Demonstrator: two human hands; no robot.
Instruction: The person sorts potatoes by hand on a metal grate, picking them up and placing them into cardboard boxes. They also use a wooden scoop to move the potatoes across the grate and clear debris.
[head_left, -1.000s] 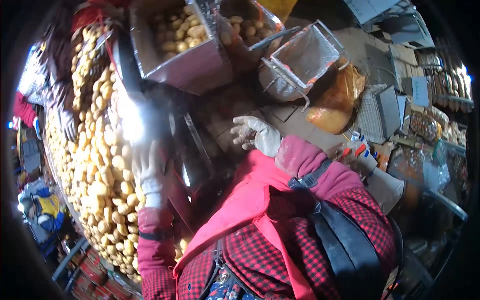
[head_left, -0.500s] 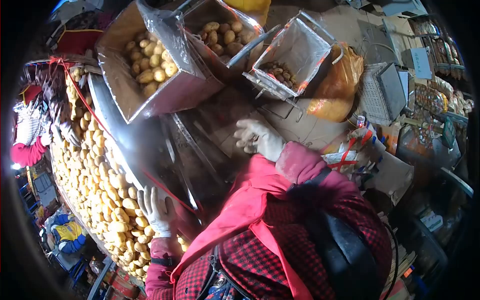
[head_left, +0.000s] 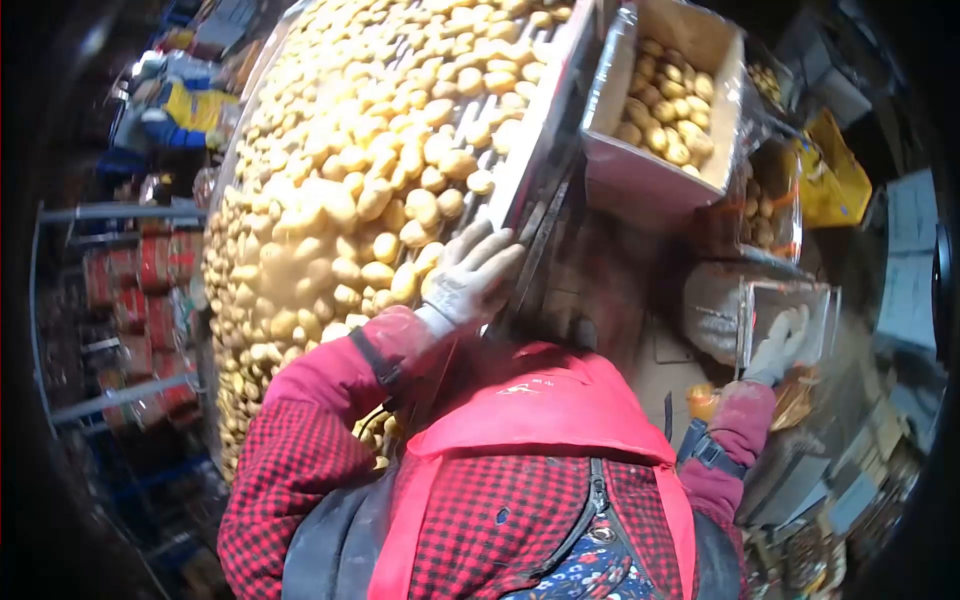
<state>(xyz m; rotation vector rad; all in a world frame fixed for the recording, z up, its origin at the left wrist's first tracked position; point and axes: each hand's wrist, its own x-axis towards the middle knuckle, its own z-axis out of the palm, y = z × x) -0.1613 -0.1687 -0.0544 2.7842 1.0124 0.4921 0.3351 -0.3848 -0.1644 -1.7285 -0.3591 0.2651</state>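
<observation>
Many yellow potatoes (head_left: pixel 385 200) lie on a long sorting conveyor at the left and centre. My left hand (head_left: pixel 470 275), in a pale glove, rests at the conveyor's near right edge with its fingers spread, beside the potatoes; nothing is in it. My right hand (head_left: pixel 780 345), also gloved, is stretched out over the lined crate (head_left: pixel 820 292) at the right. Its fingers are apart and it holds nothing that I can see.
Beyond the conveyor's metal edge (head_left: pixel 548 115) stands a cardboard box (head_left: pixel 655 178) of potatoes. A smaller box of potatoes (head_left: pixel 762 215) and a yellow bag (head_left: pixel 832 175) are at the right. Red stacked packages (head_left: pixel 150 270) and a person (head_left: pixel 185 115) are at the left.
The view has swung round, so the conveyor now fills the upper left and centre. My right hand has moved away from my body to the lined crate. My left hand stays at the conveyor edge.
</observation>
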